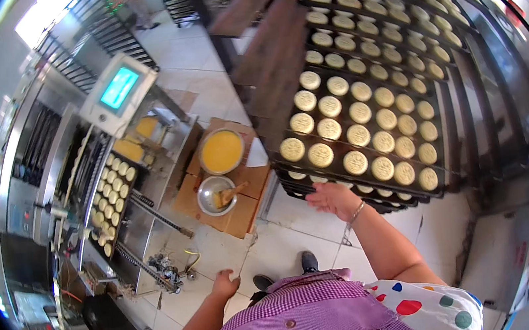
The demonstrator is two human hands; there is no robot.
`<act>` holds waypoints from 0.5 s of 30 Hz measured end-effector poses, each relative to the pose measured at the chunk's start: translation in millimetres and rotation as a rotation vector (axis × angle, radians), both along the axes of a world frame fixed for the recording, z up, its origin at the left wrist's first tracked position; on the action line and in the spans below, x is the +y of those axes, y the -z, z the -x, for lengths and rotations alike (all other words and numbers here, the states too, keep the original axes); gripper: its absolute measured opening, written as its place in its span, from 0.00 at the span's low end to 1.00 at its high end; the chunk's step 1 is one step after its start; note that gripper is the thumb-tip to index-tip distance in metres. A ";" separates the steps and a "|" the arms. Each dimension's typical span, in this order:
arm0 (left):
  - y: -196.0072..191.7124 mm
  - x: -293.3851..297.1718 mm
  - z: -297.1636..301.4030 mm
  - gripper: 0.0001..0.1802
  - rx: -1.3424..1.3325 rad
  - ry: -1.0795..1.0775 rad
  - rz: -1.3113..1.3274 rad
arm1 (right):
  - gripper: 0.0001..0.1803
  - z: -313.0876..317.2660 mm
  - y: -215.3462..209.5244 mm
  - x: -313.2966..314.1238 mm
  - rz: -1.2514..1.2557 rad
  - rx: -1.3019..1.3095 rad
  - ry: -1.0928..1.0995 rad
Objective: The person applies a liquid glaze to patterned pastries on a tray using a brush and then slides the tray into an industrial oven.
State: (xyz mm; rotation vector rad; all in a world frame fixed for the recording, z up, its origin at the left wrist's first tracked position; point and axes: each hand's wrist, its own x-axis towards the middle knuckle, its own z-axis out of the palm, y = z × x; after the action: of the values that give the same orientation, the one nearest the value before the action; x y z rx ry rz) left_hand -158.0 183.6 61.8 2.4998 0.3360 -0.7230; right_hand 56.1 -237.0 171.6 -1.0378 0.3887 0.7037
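My right hand reaches to the front edge of a rack of dark trays, its fingers stretched out beside the lower trays. It holds nothing that I can see. On the uppermost near tray sit rows of pale round pastries with a pressed pattern on top. More trays of them are stacked farther back and below. My left hand hangs low over the floor at my left side, empty, with its fingers loosely bent and the thumb apart.
Left stands a machine with a lit screen and a tray of pastries on its conveyor. Between it and the rack, cardboard carries a bowl of yellow liquid and a metal bowl with a brush. Cables lie near the machine.
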 end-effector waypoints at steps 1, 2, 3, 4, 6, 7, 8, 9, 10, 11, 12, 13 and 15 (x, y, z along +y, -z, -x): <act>9.8 13.8 18.5 0.25 0.048 -0.051 -0.003 | 0.25 -1.4 -12.7 13.1 0.004 -0.061 -0.109; 7.2 13.7 25.5 0.25 0.083 -0.097 0.035 | 0.26 -4.6 -25.7 19.5 0.021 -0.122 -0.203; -6.9 7.9 32.2 0.24 0.119 -0.137 0.075 | 0.26 -9.3 -46.6 24.4 0.051 -0.258 -0.182; -12.2 7.0 37.4 0.24 0.154 -0.174 0.114 | 0.23 -14.9 -71.2 30.2 0.134 -0.375 -0.064; -3.1 25.3 78.3 0.23 0.088 -0.213 0.071 | 0.19 -29.7 -109.4 48.6 0.180 -0.633 0.219; -5.1 32.9 91.2 0.23 0.098 -0.224 0.086 | 0.18 -40.0 -122.3 52.6 0.242 -0.767 0.343; -3.7 44.5 112.0 0.23 0.096 -0.282 0.111 | 0.18 -51.5 -131.0 64.9 0.286 -0.894 0.455; 5.7 55.0 131.8 0.23 0.086 -0.315 0.147 | 0.19 -59.8 -149.9 72.3 0.320 -1.037 0.517; 12.0 63.9 148.7 0.23 0.073 -0.343 0.183 | 0.21 -66.5 -169.5 76.7 0.352 -1.183 0.586; 22.8 72.5 157.4 0.23 0.067 -0.362 0.220 | 0.23 -71.6 -188.5 76.7 0.455 -1.215 0.561; 33.3 85.7 171.7 0.22 0.080 -0.402 0.216 | 0.26 -77.6 -201.7 83.3 0.551 -1.235 0.529; 47.4 95.5 183.4 0.22 0.093 -0.442 0.214 | 0.30 -83.7 -213.3 87.4 0.588 -1.281 0.473; 83.3 113.8 209.2 0.21 0.134 -0.524 0.193 | 0.32 -96.1 -223.4 85.4 0.440 -1.193 0.384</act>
State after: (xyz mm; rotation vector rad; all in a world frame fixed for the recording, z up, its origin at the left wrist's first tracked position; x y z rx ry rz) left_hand -367.2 297.3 -21.5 2.0530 0.8831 -0.6648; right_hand 152.2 -151.5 395.0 -1.5484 -0.3219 -0.4205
